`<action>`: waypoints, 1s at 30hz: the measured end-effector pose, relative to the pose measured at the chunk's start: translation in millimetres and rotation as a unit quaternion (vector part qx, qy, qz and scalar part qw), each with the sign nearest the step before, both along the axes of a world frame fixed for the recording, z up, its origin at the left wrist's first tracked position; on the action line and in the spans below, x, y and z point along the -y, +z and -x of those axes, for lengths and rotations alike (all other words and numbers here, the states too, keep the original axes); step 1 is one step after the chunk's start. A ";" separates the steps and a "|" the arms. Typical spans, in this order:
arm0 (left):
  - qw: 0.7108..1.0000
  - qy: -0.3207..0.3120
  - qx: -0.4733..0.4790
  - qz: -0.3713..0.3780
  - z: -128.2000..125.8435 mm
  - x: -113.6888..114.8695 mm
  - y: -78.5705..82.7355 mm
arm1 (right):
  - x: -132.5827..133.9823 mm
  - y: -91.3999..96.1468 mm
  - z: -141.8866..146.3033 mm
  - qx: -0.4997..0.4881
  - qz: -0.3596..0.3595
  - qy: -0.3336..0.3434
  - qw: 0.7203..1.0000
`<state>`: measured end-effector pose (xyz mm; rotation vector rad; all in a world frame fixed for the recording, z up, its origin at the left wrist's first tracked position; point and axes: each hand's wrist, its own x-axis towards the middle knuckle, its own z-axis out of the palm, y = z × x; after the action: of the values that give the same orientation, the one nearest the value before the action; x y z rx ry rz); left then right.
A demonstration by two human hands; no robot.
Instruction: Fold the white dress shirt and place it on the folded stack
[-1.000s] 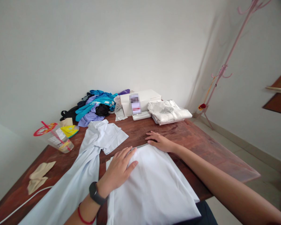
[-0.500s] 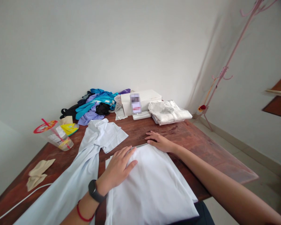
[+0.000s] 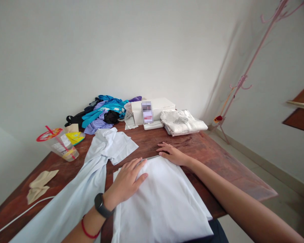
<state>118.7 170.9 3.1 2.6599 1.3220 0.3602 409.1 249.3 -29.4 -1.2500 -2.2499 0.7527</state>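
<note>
A folded white garment (image 3: 164,199) lies before me, its near end reaching the table's front edge. My left hand (image 3: 129,179) rests flat on its left side, fingers stretched toward the far edge. At the far right corner of the cloth, my right hand (image 3: 172,153) lies with fingers extended; its palm side is hidden. Neither hand grips the fabric. To the left a second white garment (image 3: 91,175) is spread out long and loosely rumpled, with a short sleeve visible at its far end.
On the wooden table (image 3: 233,175) are a clear plastic cup (image 3: 63,145) with a red straw, a beige cloth (image 3: 42,184), a white cable (image 3: 22,214), a heap of blue and purple clothes (image 3: 103,113), a white box (image 3: 162,106) and folded white clothes (image 3: 183,123). A pink coat stand (image 3: 253,60) stands right.
Both hands stay in place on the folded white garment. Only a slight shift of the camera view shows.
</note>
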 end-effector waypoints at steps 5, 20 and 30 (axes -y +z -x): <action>1.000 0.008 -0.007 0.015 -0.4 -0.7 -0.6 | -0.7 -1.7 0.0 -0.005 0.003 0.000 1.000; 1.000 0.014 -0.016 0.021 -1.2 0.3 1.6 | -2.7 -6.9 -0.8 -0.018 -0.002 0.000 1.000; 0.999 0.019 -0.009 0.028 -1.6 -0.6 0.1 | 8.7 13.2 -0.8 -0.157 -0.001 -0.095 0.983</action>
<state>120.3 171.5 3.3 2.6013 1.3692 0.3014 409.9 240.5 -16.2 -1.2284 -1.8497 0.8118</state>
